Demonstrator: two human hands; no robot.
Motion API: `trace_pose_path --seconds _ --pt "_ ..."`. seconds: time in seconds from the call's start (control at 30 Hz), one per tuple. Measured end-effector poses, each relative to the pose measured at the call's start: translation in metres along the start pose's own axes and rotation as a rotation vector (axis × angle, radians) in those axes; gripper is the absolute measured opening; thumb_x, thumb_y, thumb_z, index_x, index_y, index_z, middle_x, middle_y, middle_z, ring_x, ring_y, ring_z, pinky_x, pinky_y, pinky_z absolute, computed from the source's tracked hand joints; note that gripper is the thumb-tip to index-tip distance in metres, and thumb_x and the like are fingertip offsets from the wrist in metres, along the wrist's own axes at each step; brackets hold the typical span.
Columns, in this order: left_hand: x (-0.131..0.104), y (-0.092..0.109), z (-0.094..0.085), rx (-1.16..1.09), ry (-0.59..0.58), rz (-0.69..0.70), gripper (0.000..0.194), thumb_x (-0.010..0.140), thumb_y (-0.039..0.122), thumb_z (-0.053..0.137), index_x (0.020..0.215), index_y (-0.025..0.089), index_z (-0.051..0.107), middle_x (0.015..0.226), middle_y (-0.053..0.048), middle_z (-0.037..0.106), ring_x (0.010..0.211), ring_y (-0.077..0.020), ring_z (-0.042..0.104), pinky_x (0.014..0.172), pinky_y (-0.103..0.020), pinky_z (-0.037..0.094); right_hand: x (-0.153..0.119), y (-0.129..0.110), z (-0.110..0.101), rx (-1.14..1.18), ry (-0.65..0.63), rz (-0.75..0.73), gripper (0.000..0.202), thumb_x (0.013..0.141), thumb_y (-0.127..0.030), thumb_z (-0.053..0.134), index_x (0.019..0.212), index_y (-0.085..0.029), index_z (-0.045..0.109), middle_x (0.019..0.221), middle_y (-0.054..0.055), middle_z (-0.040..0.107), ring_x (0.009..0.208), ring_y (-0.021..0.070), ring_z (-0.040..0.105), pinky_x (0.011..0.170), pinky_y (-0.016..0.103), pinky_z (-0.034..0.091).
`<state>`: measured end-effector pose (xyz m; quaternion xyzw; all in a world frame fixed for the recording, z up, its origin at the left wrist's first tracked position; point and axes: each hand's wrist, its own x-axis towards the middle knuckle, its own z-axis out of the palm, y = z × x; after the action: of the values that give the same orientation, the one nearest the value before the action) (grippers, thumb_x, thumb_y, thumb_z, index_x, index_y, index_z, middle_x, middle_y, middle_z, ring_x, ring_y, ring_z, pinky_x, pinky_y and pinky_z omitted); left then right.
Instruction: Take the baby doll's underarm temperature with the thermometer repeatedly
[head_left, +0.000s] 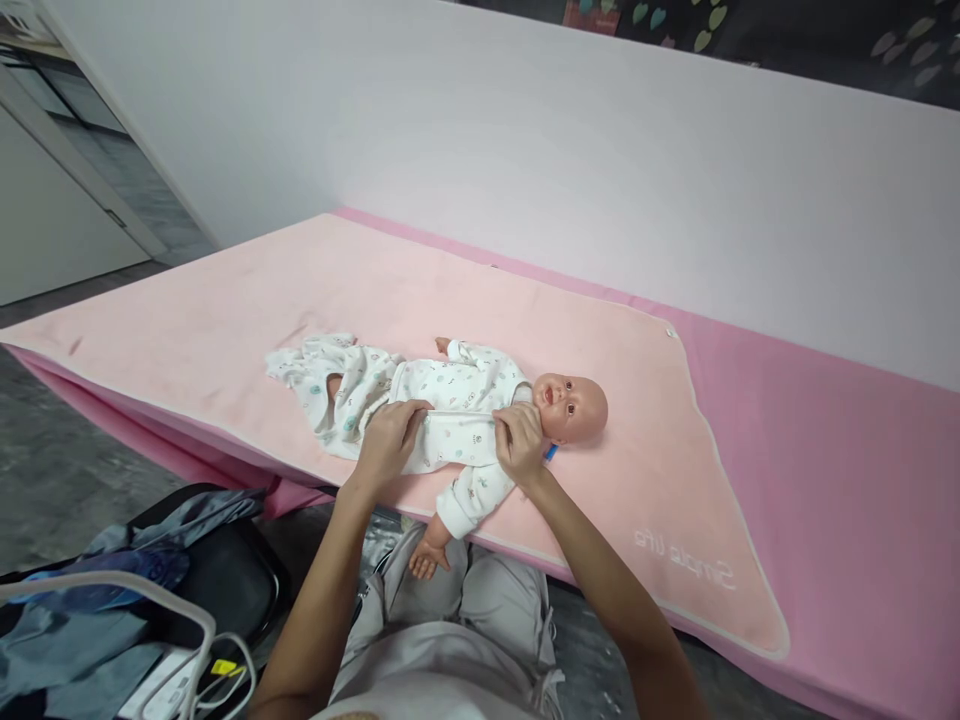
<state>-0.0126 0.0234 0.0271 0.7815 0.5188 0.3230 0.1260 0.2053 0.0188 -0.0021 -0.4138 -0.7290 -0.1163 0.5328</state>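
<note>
A baby doll (574,408) lies on its back with its head to the right. It wears a white patterned baby top (450,385) with long sleeves. The top's front edge runs lengthwise along the chest. Near the waist, my left hand (390,435) pinches that edge between thumb and fingers. At the neck end, my right hand (519,438) grips the same edge, fingers closed. Patterned baby pants (345,385) lie bunched around the doll's legs, and a bit of leg shows through an opening. One doll arm hangs over the table's front edge.
A light pink mat (600,330) covers much of the table over a darker pink cloth (862,480). Behind stands a white wall (525,140). At lower left, a black chair (232,570) holds clothes (82,630), with a white cable (150,590) in front.
</note>
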Motion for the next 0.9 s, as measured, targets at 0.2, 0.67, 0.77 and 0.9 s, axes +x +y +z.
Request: trace_pose_path --seconds 0.2,0.67,0.77,0.9 --pt "0.000 0.002 -0.007 -0.020 -0.100 0.068 0.030 0.085 0.044 0.049 0.099 0.021 0.060 0.099 -0.005 0.065 0.094 -0.0223 0.057 0.085 -0.034 0.040 0.000 0.000 -0.001 0.007 -0.008 -0.003 0.017 0.082 -0.009 0.044 0.086 -0.019 0.057 0.075 0.004 0.065 0.076 0.0168 0.058 0.077 0.035 0.047" --pt "-0.002 -0.015 -0.003 0.068 0.006 0.183 0.028 0.087 0.039 0.049 0.088 0.021 0.069 0.073 -0.004 0.064 0.069 -0.0173 0.059 0.062 -0.026 0.042 0.003 0.002 -0.003 -0.052 -0.111 -0.018 0.018 0.082 -0.011 0.044 0.084 -0.019 0.060 0.077 0.004 0.066 0.078 0.0173 0.058 0.081 0.035 0.045" --pt "-0.001 -0.014 -0.003 0.151 0.066 0.239 0.026 0.086 0.039 0.053 0.082 0.020 0.069 0.073 -0.005 0.065 0.070 -0.0185 0.058 0.064 -0.028 0.042 0.003 -0.007 -0.016 -0.112 -0.180 0.021 0.020 0.083 -0.013 0.043 0.091 -0.019 0.061 0.087 0.006 0.066 0.087 0.0189 0.057 0.084 0.036 0.043" --pt "-0.004 -0.010 -0.004 0.277 0.160 0.293 0.024 0.085 0.037 0.054 0.081 0.019 0.069 0.072 -0.005 0.067 0.071 -0.0203 0.058 0.064 -0.031 0.041 -0.013 -0.029 -0.042 -0.144 -0.066 0.291 0.020 0.086 -0.018 0.043 0.099 -0.017 0.059 0.093 0.009 0.065 0.091 0.0202 0.056 0.083 0.036 0.044"
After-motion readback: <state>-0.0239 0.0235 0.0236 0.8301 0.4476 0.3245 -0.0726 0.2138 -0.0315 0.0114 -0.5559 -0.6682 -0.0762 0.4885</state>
